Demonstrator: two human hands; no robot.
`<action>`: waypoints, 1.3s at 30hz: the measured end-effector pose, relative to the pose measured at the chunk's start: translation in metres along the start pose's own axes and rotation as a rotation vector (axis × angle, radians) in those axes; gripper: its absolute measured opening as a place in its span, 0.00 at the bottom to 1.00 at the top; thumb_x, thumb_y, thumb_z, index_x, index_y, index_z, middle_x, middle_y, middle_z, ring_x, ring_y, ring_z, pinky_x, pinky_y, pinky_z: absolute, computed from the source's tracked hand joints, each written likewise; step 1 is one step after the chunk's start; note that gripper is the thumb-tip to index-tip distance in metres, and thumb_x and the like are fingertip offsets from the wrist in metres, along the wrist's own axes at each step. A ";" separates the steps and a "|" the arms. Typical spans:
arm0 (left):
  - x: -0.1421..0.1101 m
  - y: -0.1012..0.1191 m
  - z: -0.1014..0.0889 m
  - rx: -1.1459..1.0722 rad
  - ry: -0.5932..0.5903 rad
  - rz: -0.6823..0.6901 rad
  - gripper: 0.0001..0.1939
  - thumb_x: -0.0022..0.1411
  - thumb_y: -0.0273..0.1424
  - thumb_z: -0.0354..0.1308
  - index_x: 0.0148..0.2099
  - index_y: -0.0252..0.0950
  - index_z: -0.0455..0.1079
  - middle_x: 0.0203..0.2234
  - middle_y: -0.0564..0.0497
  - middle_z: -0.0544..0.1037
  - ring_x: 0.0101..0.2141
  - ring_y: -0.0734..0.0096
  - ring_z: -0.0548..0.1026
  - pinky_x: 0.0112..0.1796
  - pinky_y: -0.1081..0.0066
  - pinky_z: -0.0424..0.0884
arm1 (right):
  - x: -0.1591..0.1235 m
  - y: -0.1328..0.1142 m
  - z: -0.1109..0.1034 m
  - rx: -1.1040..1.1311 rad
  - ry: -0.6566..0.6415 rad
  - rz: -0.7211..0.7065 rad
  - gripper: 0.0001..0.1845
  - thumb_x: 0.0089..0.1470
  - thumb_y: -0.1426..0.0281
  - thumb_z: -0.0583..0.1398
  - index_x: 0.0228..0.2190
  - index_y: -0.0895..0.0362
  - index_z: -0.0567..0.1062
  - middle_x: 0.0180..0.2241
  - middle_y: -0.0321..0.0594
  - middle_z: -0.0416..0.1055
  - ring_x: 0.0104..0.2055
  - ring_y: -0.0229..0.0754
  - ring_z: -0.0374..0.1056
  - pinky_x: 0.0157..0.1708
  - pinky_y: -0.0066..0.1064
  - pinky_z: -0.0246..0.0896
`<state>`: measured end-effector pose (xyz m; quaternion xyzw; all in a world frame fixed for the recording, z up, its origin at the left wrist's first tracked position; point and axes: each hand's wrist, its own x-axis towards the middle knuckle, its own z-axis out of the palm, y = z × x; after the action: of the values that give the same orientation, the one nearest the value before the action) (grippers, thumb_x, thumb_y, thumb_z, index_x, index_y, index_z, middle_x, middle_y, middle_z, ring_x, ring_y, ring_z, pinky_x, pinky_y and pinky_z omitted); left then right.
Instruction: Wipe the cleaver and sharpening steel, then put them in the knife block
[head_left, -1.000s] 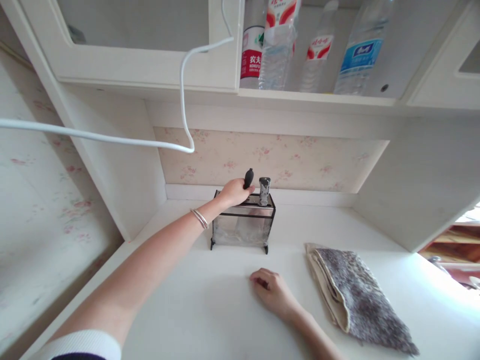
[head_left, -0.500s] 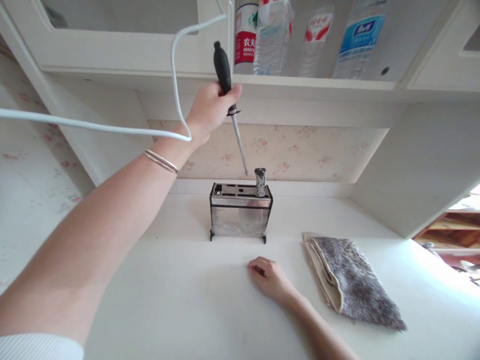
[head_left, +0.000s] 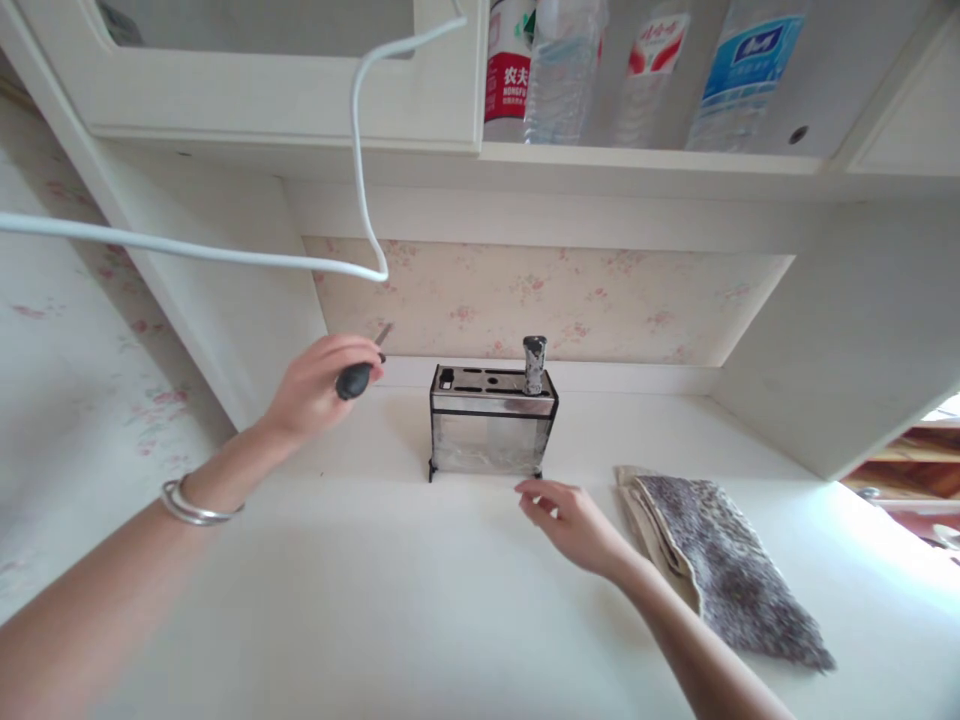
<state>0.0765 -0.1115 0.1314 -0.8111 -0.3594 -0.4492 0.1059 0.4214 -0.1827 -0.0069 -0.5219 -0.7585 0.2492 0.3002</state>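
Observation:
My left hand (head_left: 319,385), a silver bangle at its wrist, is closed round the black handle of a sharpening steel (head_left: 354,380). The handle's end faces me, and a short length of the rod shows beyond the hand. To the right, a knife block (head_left: 491,405) with a metal slotted top and clear sides stands upright on the counter. One worn black-and-silver handle (head_left: 534,365) sticks up from its right end. My right hand (head_left: 566,515) is by the block's lower right foot, fingers loosely curled and apart, holding nothing.
A folded grey-brown fluffy cloth (head_left: 727,560) lies on the white counter (head_left: 420,600) at the right. Overhead, a shelf holds several plastic bottles (head_left: 566,80). A white cable (head_left: 225,252) hangs across the upper left, close to the camera.
My left hand has lowered and moved left with the sharpening steel, whose handle now points toward me. My right hand has risen slightly toward the block, its fingers loosening.

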 end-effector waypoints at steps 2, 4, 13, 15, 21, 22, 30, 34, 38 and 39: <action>-0.041 -0.007 0.002 0.040 -0.030 0.000 0.07 0.62 0.35 0.56 0.40 0.41 0.72 0.41 0.49 0.77 0.42 0.67 0.74 0.46 0.65 0.69 | 0.015 -0.015 -0.026 -0.038 0.162 -0.002 0.16 0.57 0.60 0.53 0.40 0.53 0.75 0.32 0.40 0.75 0.30 0.39 0.69 0.33 0.30 0.63; -0.082 -0.009 0.005 0.043 -0.063 -0.028 0.07 0.62 0.33 0.56 0.42 0.41 0.72 0.42 0.50 0.77 0.42 0.67 0.74 0.45 0.65 0.70 | 0.033 -0.028 -0.050 -0.083 0.319 0.016 0.16 0.57 0.58 0.54 0.41 0.52 0.74 0.27 0.37 0.73 0.26 0.38 0.68 0.31 0.30 0.62; -0.215 -0.006 -0.007 -0.018 -0.293 -0.231 0.12 0.64 0.30 0.50 0.46 0.44 0.72 0.47 0.50 0.76 0.46 0.65 0.73 0.47 0.65 0.70 | 0.122 -0.046 -0.096 -0.244 0.157 0.043 0.28 0.49 0.53 0.61 0.46 0.58 0.68 0.34 0.42 0.74 0.21 0.34 0.65 0.24 0.28 0.61; -0.227 -0.006 -0.014 -0.053 -0.348 -0.259 0.13 0.65 0.31 0.48 0.46 0.44 0.72 0.48 0.49 0.75 0.47 0.65 0.73 0.47 0.66 0.70 | 0.133 -0.046 -0.100 -0.277 0.060 0.099 0.26 0.49 0.53 0.62 0.42 0.60 0.71 0.24 0.38 0.73 0.19 0.35 0.64 0.20 0.27 0.59; -0.250 -0.006 -0.030 -0.058 -0.407 -0.348 0.17 0.63 0.30 0.46 0.48 0.44 0.73 0.51 0.47 0.72 0.49 0.61 0.72 0.48 0.68 0.69 | 0.145 -0.061 -0.110 -0.040 -0.031 0.110 0.17 0.45 0.59 0.67 0.31 0.60 0.74 0.24 0.39 0.73 0.21 0.36 0.69 0.20 0.26 0.64; -0.253 -0.006 -0.031 -0.047 -0.404 -0.354 0.18 0.62 0.29 0.46 0.48 0.44 0.73 0.51 0.46 0.72 0.49 0.61 0.72 0.48 0.68 0.70 | 0.146 -0.067 -0.114 -0.005 0.002 0.104 0.17 0.45 0.61 0.67 0.31 0.61 0.73 0.25 0.39 0.73 0.21 0.36 0.69 0.21 0.26 0.65; -0.274 -0.014 -0.035 0.150 -0.515 -0.306 0.30 0.52 0.18 0.46 0.53 0.50 0.71 0.49 0.50 0.74 0.47 0.62 0.73 0.46 0.66 0.71 | 0.155 -0.141 -0.179 -0.003 0.249 -0.117 0.25 0.49 0.62 0.61 0.42 0.70 0.71 0.37 0.50 0.75 0.24 0.26 0.67 0.25 0.27 0.60; -0.276 -0.016 -0.041 0.226 -0.557 -0.297 0.32 0.53 0.17 0.46 0.54 0.52 0.69 0.50 0.51 0.74 0.48 0.61 0.72 0.48 0.63 0.69 | 0.152 -0.172 -0.199 -0.020 0.325 -0.217 0.29 0.50 0.60 0.55 0.46 0.71 0.69 0.41 0.46 0.74 0.27 0.25 0.67 0.25 0.29 0.55; -0.272 -0.016 -0.047 0.191 -0.590 -0.320 0.31 0.54 0.18 0.46 0.54 0.50 0.70 0.48 0.50 0.76 0.46 0.61 0.73 0.46 0.64 0.70 | 0.130 -0.187 -0.167 0.021 0.495 -0.470 0.28 0.50 0.59 0.59 0.48 0.65 0.70 0.42 0.44 0.75 0.26 0.26 0.68 0.25 0.27 0.59; -0.270 -0.016 -0.049 0.185 -0.597 -0.327 0.30 0.54 0.17 0.46 0.53 0.50 0.71 0.47 0.50 0.76 0.46 0.61 0.74 0.46 0.64 0.70 | 0.121 -0.190 -0.151 0.025 0.534 -0.529 0.26 0.50 0.61 0.61 0.47 0.64 0.71 0.41 0.45 0.75 0.24 0.27 0.69 0.25 0.26 0.62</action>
<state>-0.0577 -0.2558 -0.0606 -0.8255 -0.5386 -0.1688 -0.0042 0.3748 -0.1223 0.2532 -0.3509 -0.7589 0.0275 0.5479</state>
